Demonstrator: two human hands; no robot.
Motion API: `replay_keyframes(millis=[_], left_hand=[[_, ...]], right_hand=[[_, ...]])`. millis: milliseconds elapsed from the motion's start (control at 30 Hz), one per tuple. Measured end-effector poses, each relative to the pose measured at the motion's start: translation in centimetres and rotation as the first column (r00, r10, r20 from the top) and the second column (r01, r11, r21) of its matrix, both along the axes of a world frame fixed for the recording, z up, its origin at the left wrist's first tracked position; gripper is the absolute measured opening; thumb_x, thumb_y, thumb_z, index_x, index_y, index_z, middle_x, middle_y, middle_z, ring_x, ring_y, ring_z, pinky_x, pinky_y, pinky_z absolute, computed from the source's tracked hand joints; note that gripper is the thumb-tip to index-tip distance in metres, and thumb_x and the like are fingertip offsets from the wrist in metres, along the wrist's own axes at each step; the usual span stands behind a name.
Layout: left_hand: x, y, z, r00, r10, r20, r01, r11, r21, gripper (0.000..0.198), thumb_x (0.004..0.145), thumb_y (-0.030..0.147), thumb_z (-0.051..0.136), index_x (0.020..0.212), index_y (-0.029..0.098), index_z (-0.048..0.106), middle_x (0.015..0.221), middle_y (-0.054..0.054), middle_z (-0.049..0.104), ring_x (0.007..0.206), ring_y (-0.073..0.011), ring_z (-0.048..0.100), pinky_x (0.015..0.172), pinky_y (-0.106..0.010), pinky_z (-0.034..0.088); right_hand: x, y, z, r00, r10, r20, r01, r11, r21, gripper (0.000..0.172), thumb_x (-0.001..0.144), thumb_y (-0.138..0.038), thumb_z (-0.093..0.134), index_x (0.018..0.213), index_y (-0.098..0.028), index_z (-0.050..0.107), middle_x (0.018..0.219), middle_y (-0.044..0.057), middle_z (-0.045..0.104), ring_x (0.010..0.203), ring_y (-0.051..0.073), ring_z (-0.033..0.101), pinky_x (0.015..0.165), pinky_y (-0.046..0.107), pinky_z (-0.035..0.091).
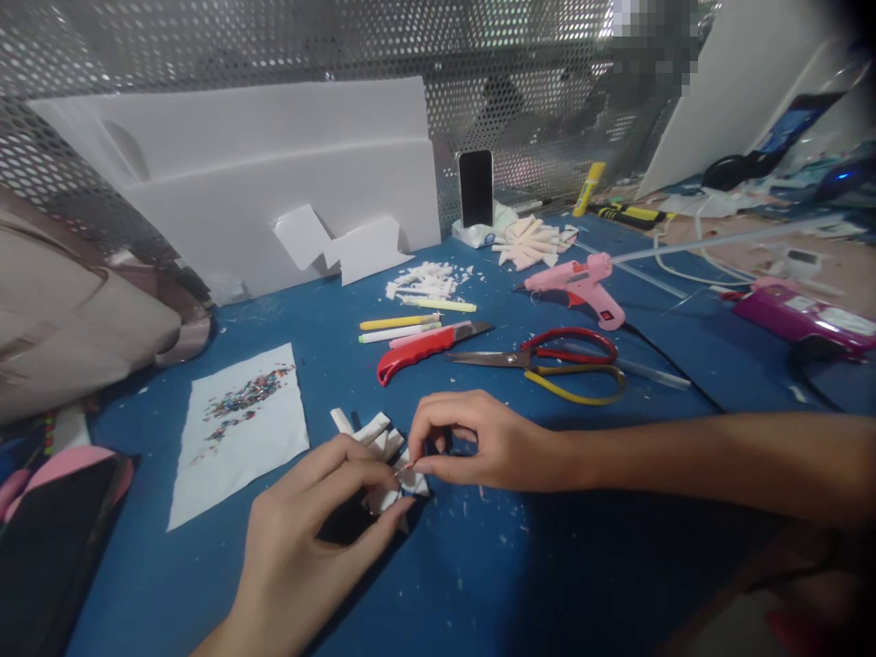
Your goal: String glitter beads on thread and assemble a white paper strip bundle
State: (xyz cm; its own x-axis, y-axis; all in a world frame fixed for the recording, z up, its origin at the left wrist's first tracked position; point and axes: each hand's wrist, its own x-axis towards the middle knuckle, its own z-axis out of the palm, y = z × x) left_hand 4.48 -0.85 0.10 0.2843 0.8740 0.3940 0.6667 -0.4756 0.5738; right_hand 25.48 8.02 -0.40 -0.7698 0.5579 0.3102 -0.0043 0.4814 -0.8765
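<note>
On the blue table my left hand (311,511) is closed, thumb and fingers on a small white object made of short strips and folded pieces (381,438). The object looks like paper or foam, and my fingers cover part of it. From the right, my right hand (483,443) reaches to the object's near right side, thumb and forefinger pressed together in a pinch. Whatever is between those fingertips is too small to name. Left of my hands lies a white sheet (274,438) with tiny multicoloured bits heaped on it.
Beyond my hands are a red cutter knife (417,354), scissors (540,360), several pens (401,323) and white scraps (431,281). A pink glue gun (581,285) with a cable lies right. White boards (287,173) stand behind; a bag (75,310) and dark phone (58,547) are left.
</note>
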Motion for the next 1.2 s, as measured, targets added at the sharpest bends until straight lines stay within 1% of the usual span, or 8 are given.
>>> replay_keyframes(millis=[233,500,700,1033,1200], left_hand=[[0.20,-0.04,0.22,1.000,-0.010,0.015,0.010,1.000,-0.020,0.009,0.086,0.015,0.067,0.082,0.023,0.066,0.079,0.003,0.062,0.066,-0.0102,0.062,0.061,-0.021,0.049],[0.26,-0.07,0.36,0.999,-0.008,0.046,0.009,1.000,-0.027,0.012,0.086,0.013,0.064,0.078,0.022,0.064,0.078,0.002,0.063,0.069,-0.0113,0.063,0.063,-0.022,0.049],[0.22,-0.09,0.37,0.999,-0.012,0.050,0.013,1.000,-0.018,0.014,0.086,0.011,0.064,0.079,0.022,0.064,0.078,0.002,0.064,0.070,-0.0110,0.063,0.064,-0.021,0.048],[0.05,-0.13,0.40,0.999,-0.005,0.053,0.008,0.999,-0.048,0.012,0.087,0.012,0.063,0.079,0.022,0.064,0.078,0.002,0.063,0.071,-0.0114,0.063,0.065,-0.022,0.049],[0.21,-0.02,0.56,0.997,-0.017,0.070,0.019,0.999,-0.039,0.015,0.087,0.012,0.063,0.077,0.022,0.064,0.077,0.002,0.063,0.068,-0.0107,0.062,0.063,-0.021,0.049]], right_hand=[[0.02,-0.04,0.06,1.000,-0.006,0.005,0.006,1.000,-0.004,0.001,0.086,-0.015,0.067,0.087,-0.015,0.067,0.088,0.001,0.065,0.075,0.009,0.055,0.068,0.019,0.046],[0.05,-0.12,-0.04,1.000,-0.012,0.008,0.012,1.000,-0.021,0.004,0.085,-0.013,0.066,0.088,-0.015,0.067,0.089,0.001,0.065,0.076,0.010,0.056,0.069,0.020,0.046],[0.01,-0.05,-0.06,1.000,-0.012,0.008,0.012,1.000,-0.016,0.005,0.084,-0.012,0.065,0.088,-0.015,0.067,0.088,0.001,0.065,0.075,0.009,0.055,0.068,0.021,0.046],[0.09,0.01,-0.06,1.000,-0.002,0.020,0.002,1.000,-0.019,0.006,0.084,-0.011,0.065,0.089,-0.015,0.067,0.088,0.001,0.065,0.076,0.010,0.055,0.068,0.021,0.046],[0.08,-0.04,0.07,1.000,-0.006,0.028,0.007,1.000,-0.027,0.006,0.084,-0.011,0.065,0.087,-0.015,0.067,0.088,0.001,0.065,0.076,0.010,0.056,0.069,0.020,0.046]])
